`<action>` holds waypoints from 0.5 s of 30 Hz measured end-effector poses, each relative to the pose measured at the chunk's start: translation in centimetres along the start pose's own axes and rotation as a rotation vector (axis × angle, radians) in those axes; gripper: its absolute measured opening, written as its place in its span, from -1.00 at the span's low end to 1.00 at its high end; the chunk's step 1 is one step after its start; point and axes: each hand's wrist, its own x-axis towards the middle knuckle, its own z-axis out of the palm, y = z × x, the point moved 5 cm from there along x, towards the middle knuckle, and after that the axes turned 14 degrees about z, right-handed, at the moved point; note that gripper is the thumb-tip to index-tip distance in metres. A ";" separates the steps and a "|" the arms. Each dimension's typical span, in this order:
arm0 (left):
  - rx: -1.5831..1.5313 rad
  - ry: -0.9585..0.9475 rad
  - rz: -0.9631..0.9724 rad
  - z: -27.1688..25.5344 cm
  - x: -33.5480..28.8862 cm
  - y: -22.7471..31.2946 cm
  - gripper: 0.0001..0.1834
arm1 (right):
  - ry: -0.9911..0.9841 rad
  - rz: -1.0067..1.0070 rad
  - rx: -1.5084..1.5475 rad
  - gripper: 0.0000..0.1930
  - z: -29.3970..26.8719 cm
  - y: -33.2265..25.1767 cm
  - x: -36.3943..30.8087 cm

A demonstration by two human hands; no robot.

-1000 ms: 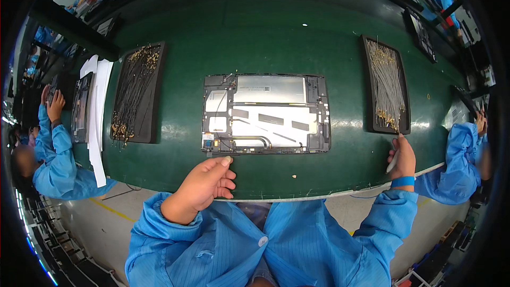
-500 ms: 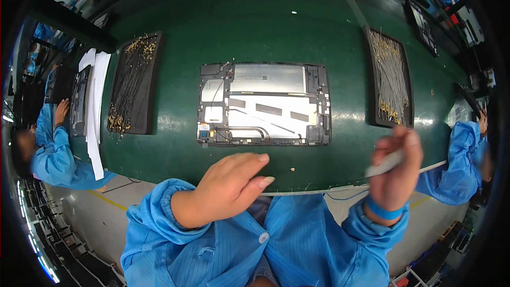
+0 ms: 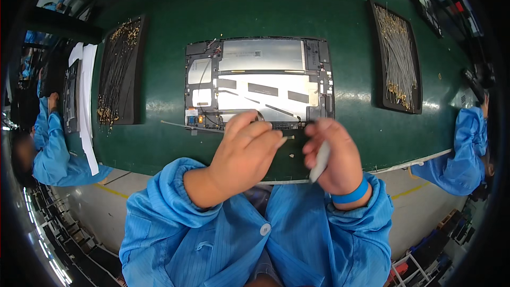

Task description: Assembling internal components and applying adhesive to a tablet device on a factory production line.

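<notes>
An opened tablet (image 3: 263, 56) lies flat on the green table, with its silver plates, flat ribbon lines and small boards showing. Over its near edge my left hand (image 3: 241, 151) is closed on a thin grey cable (image 3: 180, 124). One cable end sticks out to the left; a gold-coloured tip shows on the right by my fingertips. My right hand (image 3: 340, 159), with a blue band on the wrist, is curled around a pale, pointed hand tool (image 3: 320, 162), its kind unclear. The right fingertips are near the tablet's front edge and somewhat blurred.
A black tray (image 3: 139, 74) of dark cables stands to the left, beside white paper sheets (image 3: 86, 85). At the right, another black tray (image 3: 417, 87) holds grey cables. People in blue sleeves (image 3: 457, 143) sit at both sides. A small pale scrap (image 3: 291, 155) lies near the front edge.
My right hand has come from the right-hand tray to the tablet's near edge, keeping the pale tool. The left hand has moved forward and now grips a grey cable. The whole view has shifted slightly.
</notes>
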 end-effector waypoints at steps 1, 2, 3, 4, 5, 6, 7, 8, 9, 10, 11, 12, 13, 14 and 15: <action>0.107 -0.009 -0.018 0.2 0.3 -0.3 -0.75 | 0.151 -0.168 0.189 -0.69 -0.8 -1.0 -0.2; 0.135 -0.025 -0.042 0.7 0.2 -0.6 -0.77 | 0.122 -0.215 0.168 -0.65 -1.1 -1.5 0.0; 0.130 -0.028 -0.039 1.0 0.2 -0.8 -0.77 | 0.127 -0.216 0.173 -0.65 -1.1 -1.5 0.2; 0.159 -0.067 -0.047 1.3 0.2 -0.9 -0.77 | 0.148 -0.331 0.189 -0.65 -1.0 -2.0 0.1; 0.188 -0.106 -0.055 1.5 0.2 -1.0 -0.77 | 0.168 -0.447 0.204 -0.64 -1.0 -2.3 0.0; 0.185 -0.109 -0.052 1.6 0.1 -1.0 -0.77 | 0.167 -0.540 0.149 -0.61 -0.8 -2.4 -0.1; 0.184 -0.094 -0.055 1.6 0.0 -1.1 -0.77 | 0.170 -0.541 0.153 -0.61 -0.7 -2.2 0.2; 0.182 -0.079 -0.058 1.6 -0.1 -1.1 -0.76 | 0.246 -0.657 0.034 -0.59 -0.6 -2.4 0.0; 0.182 -0.082 -0.058 1.6 0.0 -1.1 -0.76 | 0.320 -0.770 -0.089 -0.58 -0.4 -2.6 -0.3; 0.184 -0.085 -0.056 1.6 0.1 -1.1 -0.76 | 0.342 -0.830 -0.169 -0.58 -0.4 -2.4 -0.2; 0.186 -0.087 -0.054 1.6 0.2 -1.0 -0.76 | 0.343 -0.827 -0.167 -0.58 -0.5 -2.2 0.1; 0.185 -0.090 -0.056 1.7 0.2 -1.0 -0.76 | 0.330 -0.897 -0.228 -0.60 -0.3 -2.2 0.1; 0.190 -0.095 -0.063 1.7 0.3 -1.0 -0.76 | 0.317 -0.966 -0.290 -0.62 -0.2 -2.2 0.1; 0.194 -0.100 -0.069 1.7 0.3 -1.0 -0.75 | 0.318 -0.964 -0.290 -0.62 -0.3 -2.0 0.4; 0.194 -0.102 -0.071 1.7 0.3 -1.0 -0.75 | 0.304 -1.028 -0.337 -0.64 -0.2 -2.0 0.5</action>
